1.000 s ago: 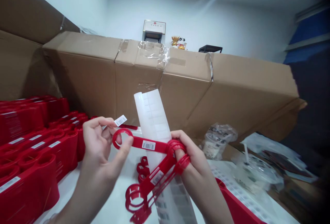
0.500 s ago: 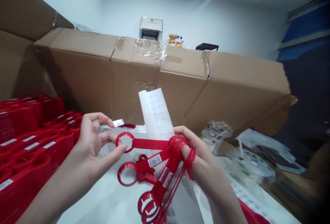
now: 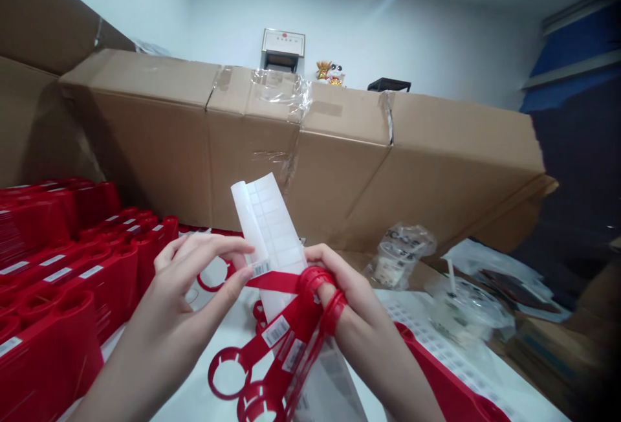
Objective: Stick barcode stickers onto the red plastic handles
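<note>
My left hand (image 3: 194, 286) pinches a small white barcode sticker (image 3: 261, 268) between thumb and fingers, over a flat red plastic strip (image 3: 279, 281). That strip has a ring-shaped end, partly hidden behind my fingers. In my right hand (image 3: 354, 299) is a fanned bunch of similar red strips (image 3: 301, 315), their other ends gathered around the fingers. Some hanging strips bear barcode stickers (image 3: 275, 331). Behind the bunch a curled white label sheet (image 3: 272, 215) rises near my right fingertips; whether the hand grips it I cannot tell.
Stacked red plastic pieces (image 3: 111, 286) with white labels fill the left side. A large cardboard box (image 3: 339, 182) walls off the back. Bagged drink cups (image 3: 392, 260) stand at right, beside a printed label sheet (image 3: 436, 344) and another red piece (image 3: 436, 377).
My left hand has moved right and carried the sticker from beyond the ring end onto the strip's flat part. The bunch and the label sheet have shifted left with my right hand.
</note>
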The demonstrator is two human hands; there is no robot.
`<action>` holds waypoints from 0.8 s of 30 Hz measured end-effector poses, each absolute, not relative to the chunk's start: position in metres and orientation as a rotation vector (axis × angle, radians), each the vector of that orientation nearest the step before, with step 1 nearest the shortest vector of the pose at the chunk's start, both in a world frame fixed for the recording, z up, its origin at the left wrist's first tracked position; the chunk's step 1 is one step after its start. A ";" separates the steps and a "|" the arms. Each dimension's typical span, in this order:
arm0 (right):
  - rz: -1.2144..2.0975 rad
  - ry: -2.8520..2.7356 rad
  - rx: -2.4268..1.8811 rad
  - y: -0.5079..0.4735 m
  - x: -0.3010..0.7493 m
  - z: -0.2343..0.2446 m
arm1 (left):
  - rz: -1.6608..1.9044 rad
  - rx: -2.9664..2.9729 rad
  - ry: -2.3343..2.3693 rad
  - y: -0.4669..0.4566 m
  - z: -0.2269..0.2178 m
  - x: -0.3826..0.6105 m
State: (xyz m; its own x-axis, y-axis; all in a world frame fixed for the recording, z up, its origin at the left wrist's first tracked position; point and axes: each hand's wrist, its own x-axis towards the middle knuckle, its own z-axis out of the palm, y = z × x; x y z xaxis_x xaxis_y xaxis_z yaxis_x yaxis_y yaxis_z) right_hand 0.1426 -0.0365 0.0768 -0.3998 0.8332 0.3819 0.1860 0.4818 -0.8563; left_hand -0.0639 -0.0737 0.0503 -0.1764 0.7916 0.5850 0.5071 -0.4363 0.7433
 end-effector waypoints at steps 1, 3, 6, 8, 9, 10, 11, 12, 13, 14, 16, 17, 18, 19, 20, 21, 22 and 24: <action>0.946 -1.873 -0.836 -0.037 0.143 0.077 | 1.643 1.894 1.488 -0.073 0.051 -0.064; 0.961 -1.880 -0.809 -0.036 0.144 0.078 | 1.611 1.985 1.435 -0.074 0.054 -0.064; 0.990 -1.884 -0.786 -0.036 0.145 0.079 | 1.587 2.003 1.414 -0.075 0.056 -0.064; 1.010 -1.882 -0.781 -0.037 0.146 0.079 | 1.586 1.991 1.430 -0.075 0.057 -0.063; 1.019 -1.879 -0.784 -0.038 0.146 0.079 | 1.584 1.982 1.437 -0.076 0.056 -0.063; 1.028 -1.874 -0.788 -0.038 0.147 0.078 | 1.586 1.975 1.440 -0.076 0.056 -0.063; 1.037 -1.869 -0.795 -0.039 0.147 0.078 | 1.588 1.968 1.439 -0.076 0.056 -0.063; 1.046 -1.864 -0.800 -0.040 0.148 0.078 | 1.590 1.960 1.439 -0.076 0.056 -0.063; 1.052 -1.859 -0.806 -0.040 0.148 0.077 | 1.597 1.949 1.440 -0.076 0.055 -0.063; 1.055 -1.855 -0.812 -0.041 0.148 0.077 | 1.605 1.937 1.443 -0.076 0.055 -0.063; 1.051 -1.851 -0.824 -0.042 0.148 0.077 | 1.616 1.915 1.461 -0.077 0.055 -0.063; 1.045 -1.851 -0.827 -0.042 0.147 0.077 | 1.618 1.911 1.471 -0.077 0.055 -0.063; 1.039 -1.851 -0.828 -0.042 0.147 0.077 | 1.624 1.912 1.480 -0.077 0.055 -0.063; 1.036 -1.853 -0.824 -0.042 0.146 0.078 | 1.628 1.916 1.486 -0.077 0.055 -0.062; 1.036 -1.853 -0.818 -0.042 0.145 0.078 | 1.632 1.922 1.488 -0.076 0.055 -0.062; 1.037 -1.851 -0.811 -0.042 0.145 0.078 | 1.638 1.930 1.488 -0.076 0.056 -0.062; 1.037 -1.852 -0.801 -0.042 0.144 0.079 | 1.640 1.935 1.491 -0.076 0.057 -0.062; 1.035 -1.855 -0.793 -0.042 0.144 0.079 | 1.616 1.952 1.510 -0.076 0.058 -0.062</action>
